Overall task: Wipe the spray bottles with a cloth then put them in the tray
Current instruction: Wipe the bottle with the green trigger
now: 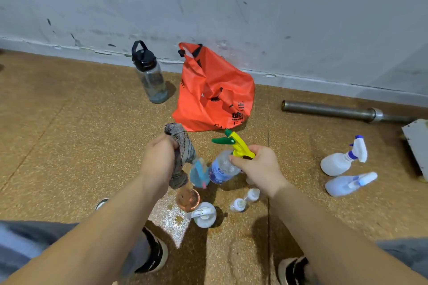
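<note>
My right hand (257,169) grips the neck of a clear spray bottle (223,168) with a yellow and green trigger head, held tilted above the floor. My left hand (159,157) holds a grey cloth (181,152) bunched up, just left of that bottle and apart from it. Below them on the floor stand a blue bottle (198,172), a copper-coloured bottle (187,199), a white pump bottle (205,214) and two small clear bottles (244,199). Two white spray bottles (342,162) lie at the right. A grey tray's corner (416,139) shows at the right edge.
An orange plastic bag (213,90) and a dark-capped water bottle (150,76) stand against the wall. A metal bar (335,111) lies at the back right. My shoes (157,254) and knees frame the bottom of the view.
</note>
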`<state>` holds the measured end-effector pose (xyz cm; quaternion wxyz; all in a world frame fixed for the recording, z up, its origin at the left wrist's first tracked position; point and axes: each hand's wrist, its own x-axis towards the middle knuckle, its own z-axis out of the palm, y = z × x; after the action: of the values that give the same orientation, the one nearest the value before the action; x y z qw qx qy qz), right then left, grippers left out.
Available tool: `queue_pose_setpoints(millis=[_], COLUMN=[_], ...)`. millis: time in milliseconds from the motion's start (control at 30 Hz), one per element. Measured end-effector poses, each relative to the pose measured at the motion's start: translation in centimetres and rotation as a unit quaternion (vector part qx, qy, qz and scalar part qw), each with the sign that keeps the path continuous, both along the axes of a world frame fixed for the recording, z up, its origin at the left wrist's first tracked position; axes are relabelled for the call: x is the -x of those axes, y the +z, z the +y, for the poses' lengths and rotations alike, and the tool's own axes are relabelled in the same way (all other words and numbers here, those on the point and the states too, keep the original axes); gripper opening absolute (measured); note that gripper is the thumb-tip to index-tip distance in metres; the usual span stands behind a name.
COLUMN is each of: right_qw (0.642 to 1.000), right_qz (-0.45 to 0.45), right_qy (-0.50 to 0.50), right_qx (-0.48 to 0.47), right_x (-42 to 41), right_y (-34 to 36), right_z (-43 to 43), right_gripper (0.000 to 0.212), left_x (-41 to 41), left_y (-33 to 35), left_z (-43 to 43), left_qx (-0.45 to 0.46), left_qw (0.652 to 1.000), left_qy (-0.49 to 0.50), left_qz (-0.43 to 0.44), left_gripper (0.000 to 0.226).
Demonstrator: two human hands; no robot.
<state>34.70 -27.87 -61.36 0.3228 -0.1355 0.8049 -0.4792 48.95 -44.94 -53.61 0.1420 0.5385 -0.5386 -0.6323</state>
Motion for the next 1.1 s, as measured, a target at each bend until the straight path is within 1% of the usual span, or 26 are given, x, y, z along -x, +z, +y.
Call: queue_pose_setpoints(millis=[67,133,200,267,367,467,500,567,633,700,767,833,900,1000,1033,1100], right_qw=[0.999,0.996,0.993,0.988,0.984,0.978,0.977,0.977,0.980,0.984,0.987,0.989,0.990,0.989,0.989,0.988], right_qz=[0.040,0.080,0.107,0.127,0.133,0.124,0.119,0.104,0.080,0.039,-0.013,-0.044,-0.050,-0.051,-0.054,-0.058], right_qy=[0.008,0.009,0.018,0.039,0.051,0.057,0.057,0.056,0.057,0.049,0.033,0.017,0.008,0.005,0.003,0.001], right_qx=[0.010,0.031,0.055,0.077,0.108,0.157,0.165,0.175,0.174,0.167,0.154,0.142,0.135,0.137,0.140,0.146], right_x=[1.0,2.0,2.9,3.6,4.0,4.0,4.1,4.3,4.6,5.1,5.6,6.2,6.7,7.4,7.6,7.5], right_y=[3.5,7.1,10.7,13.9,18.4,21.7,22.4,23.3,23.7,23.3,22.4,21.6,21.0,20.4,20.3,20.3], right_z=[0.5,1.0,1.4,1.8,2.8,3.7,3.9,4.0,4.0,4.2,4.3,4.2,3.8,3.1,3.0,2.9], right_gripper=[0.023,0.028,0.024,0.022,0.023,0.038,0.037,0.034,0.039,0.037,0.033,0.038,0.046,0.056,0.055,0.042], left_x=[0.1,0.2,0.6,1.4,2.6,3.3,3.6,4.3,5.1,6.0,6.8,7.6,8.3,8.9,9.1,9.4], left_y=[1.3,2.9,4.9,7.3,10.5,12.5,12.9,13.5,13.8,13.5,12.9,12.2,11.9,11.8,11.7,11.5], left_z=[0.5,1.2,1.9,2.4,2.6,2.7,2.8,3.1,3.7,4.3,4.9,5.4,6.1,6.5,6.3,6.1], left_qx=[0.002,0.010,0.009,0.006,-0.009,-0.028,-0.031,-0.040,-0.056,-0.069,-0.086,-0.105,-0.120,-0.140,-0.146,-0.150], left_qw=[1.000,0.999,0.997,0.993,0.985,0.977,0.976,0.972,0.970,0.968,0.967,0.965,0.961,0.950,0.949,0.948], left_qy=[-0.013,-0.034,-0.067,-0.092,-0.120,-0.137,-0.140,-0.143,-0.137,-0.134,-0.133,-0.143,-0.169,-0.203,-0.200,-0.196], left_qz=[0.015,0.026,0.048,0.075,0.120,0.159,0.166,0.180,0.195,0.203,0.200,0.192,0.182,0.190,0.195,0.199], left_gripper=[0.025,0.020,0.015,0.016,0.023,0.028,0.029,0.031,0.040,0.046,0.047,0.047,0.047,0.046,0.047,0.048])
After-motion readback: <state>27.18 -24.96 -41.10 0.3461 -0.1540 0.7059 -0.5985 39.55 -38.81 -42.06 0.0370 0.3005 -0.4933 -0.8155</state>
